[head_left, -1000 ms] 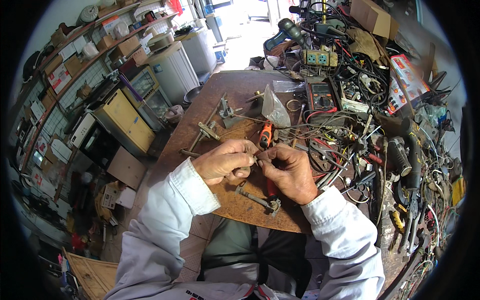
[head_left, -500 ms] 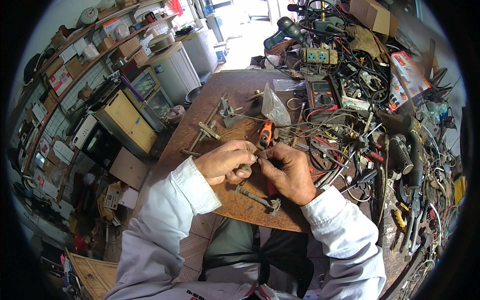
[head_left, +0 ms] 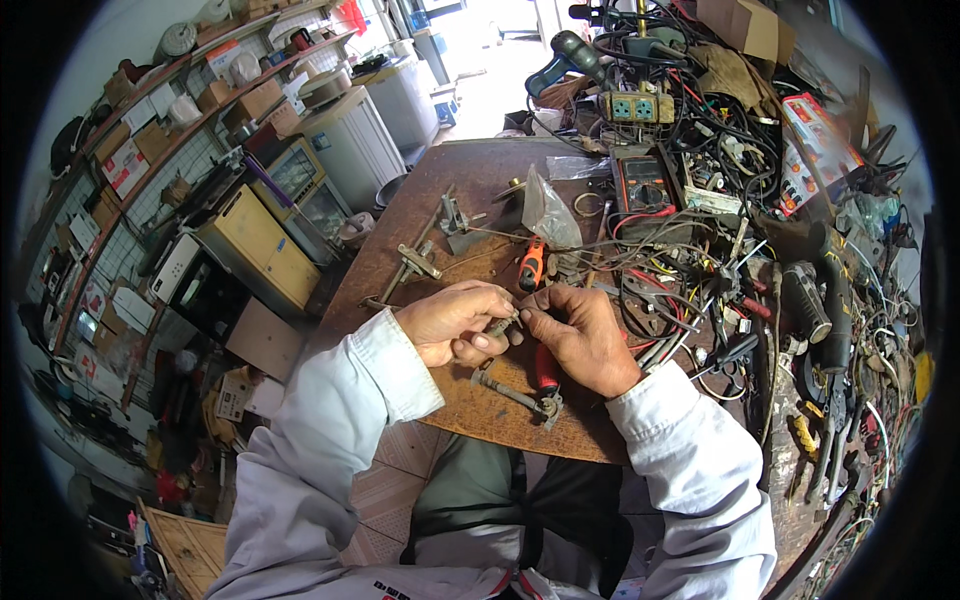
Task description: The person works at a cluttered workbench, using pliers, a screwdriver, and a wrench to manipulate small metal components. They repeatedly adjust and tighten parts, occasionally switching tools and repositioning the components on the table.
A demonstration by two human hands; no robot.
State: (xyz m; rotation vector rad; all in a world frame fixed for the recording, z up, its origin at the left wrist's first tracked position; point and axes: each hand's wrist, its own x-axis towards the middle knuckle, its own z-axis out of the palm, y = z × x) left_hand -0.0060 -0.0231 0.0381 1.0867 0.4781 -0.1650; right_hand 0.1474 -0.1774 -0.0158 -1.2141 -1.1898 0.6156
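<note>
Both hands meet over the front of the brown workbench [head_left: 470, 270]. My left hand [head_left: 450, 325] is closed, its thumb and fingers gripping a small, dull metal part [head_left: 503, 326]. My right hand [head_left: 588, 338] pinches at the near end of that part; whatever lies between its fingertips is too small to make out. Just below the hands rests a metal bolt-like rod [head_left: 508, 392] with a fitting on its right end. A red tool handle [head_left: 547, 368] lies beside it, partly covered by my right hand. Beyond the fingertips is an orange-and-black handled tool [head_left: 532, 266].
A metal clamp-like piece [head_left: 420, 262] lies at the left of the bench. Farther back are a clear plastic bag [head_left: 550, 212] and a multimeter [head_left: 644, 182]. Tangled wires [head_left: 660, 300], pliers [head_left: 830, 430] and a heat gun [head_left: 572, 62] crowd the right side.
My right hand has shifted slightly right, and its fingers have turned a little. More of the metal part and of the red handle now shows.
</note>
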